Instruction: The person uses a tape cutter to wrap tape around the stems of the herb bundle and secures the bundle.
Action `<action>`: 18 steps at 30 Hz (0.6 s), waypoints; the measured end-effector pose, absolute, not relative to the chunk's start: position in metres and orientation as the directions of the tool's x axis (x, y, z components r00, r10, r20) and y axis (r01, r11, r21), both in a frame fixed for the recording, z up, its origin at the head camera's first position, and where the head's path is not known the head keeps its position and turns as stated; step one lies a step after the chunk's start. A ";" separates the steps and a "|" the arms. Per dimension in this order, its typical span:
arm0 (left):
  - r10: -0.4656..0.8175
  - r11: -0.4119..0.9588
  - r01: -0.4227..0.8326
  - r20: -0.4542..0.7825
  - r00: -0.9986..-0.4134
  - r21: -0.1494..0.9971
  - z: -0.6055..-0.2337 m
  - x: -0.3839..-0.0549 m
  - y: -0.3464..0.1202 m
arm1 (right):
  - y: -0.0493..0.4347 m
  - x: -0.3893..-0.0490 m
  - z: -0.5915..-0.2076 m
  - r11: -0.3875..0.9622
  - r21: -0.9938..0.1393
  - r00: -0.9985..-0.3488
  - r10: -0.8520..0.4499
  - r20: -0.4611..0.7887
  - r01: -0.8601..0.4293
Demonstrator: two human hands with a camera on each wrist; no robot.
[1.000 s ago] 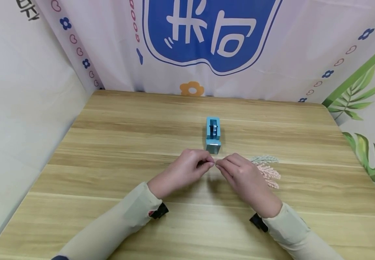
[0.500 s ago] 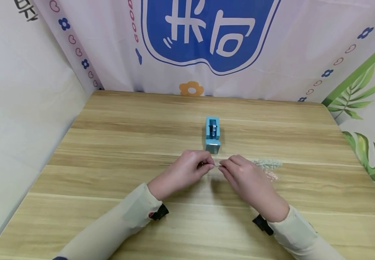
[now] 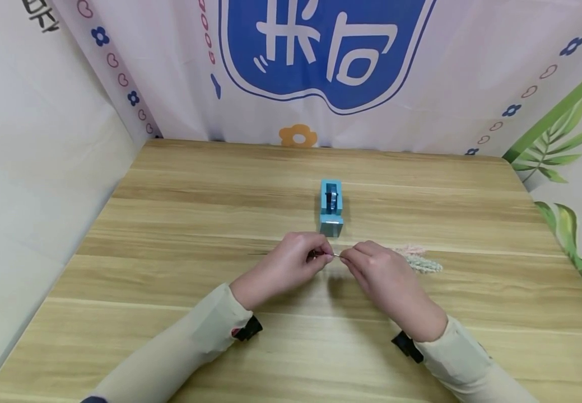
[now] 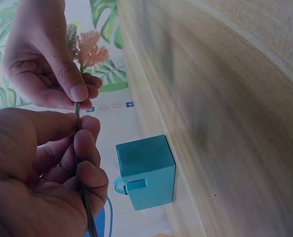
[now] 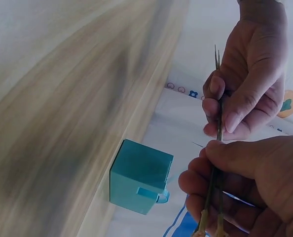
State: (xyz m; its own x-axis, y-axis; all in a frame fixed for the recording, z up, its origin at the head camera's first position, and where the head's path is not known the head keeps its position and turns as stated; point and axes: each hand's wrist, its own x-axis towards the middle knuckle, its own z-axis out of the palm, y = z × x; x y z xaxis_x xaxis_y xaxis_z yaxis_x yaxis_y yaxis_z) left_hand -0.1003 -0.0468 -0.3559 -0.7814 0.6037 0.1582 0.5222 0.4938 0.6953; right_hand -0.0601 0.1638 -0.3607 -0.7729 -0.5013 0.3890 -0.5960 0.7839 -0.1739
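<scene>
Both hands grip a small bunch of artificial flowers with thin stems (image 4: 89, 212). In the head view its fluffy pink head (image 3: 413, 249) and pale green head (image 3: 425, 265) stick out beyond the right hand. My left hand (image 3: 291, 258) pinches the stems between thumb and fingers, with thin stem ends (image 5: 217, 57) poking out behind it. Close beside it, my right hand (image 3: 386, 285) pinches the same stems nearer the flower heads. Only a short piece of stem shows between the two sets of fingertips.
A blue tape dispenser (image 3: 331, 226) with a roll of clear tape stands on the wooden table (image 3: 210, 196), just beyond the hands. A printed curtain (image 3: 180, 84) hangs behind the table's far edge.
The flower heads have turned over: pink was below green and now lies above it. The right hand has shifted slightly rightward; the left hand has stayed nearly in place.
</scene>
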 end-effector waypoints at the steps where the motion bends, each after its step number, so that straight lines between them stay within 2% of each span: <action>1: 0.603 0.498 0.525 0.160 -0.782 0.690 -0.356 -0.100 -0.047 | 0.164 -0.060 -0.361 0.783 -0.173 -0.770 -0.500 0.395 -0.597; 7: 0.604 0.519 0.546 0.170 -0.779 0.658 -0.356 -0.101 -0.046 | 0.164 -0.061 -0.362 0.785 -0.152 -0.759 -0.501 0.416 -0.600; 18: 0.582 0.529 0.507 0.144 -0.800 0.680 -0.358 -0.101 -0.043 | 0.164 -0.062 -0.359 0.772 -0.114 -0.747 -0.549 0.376 -0.625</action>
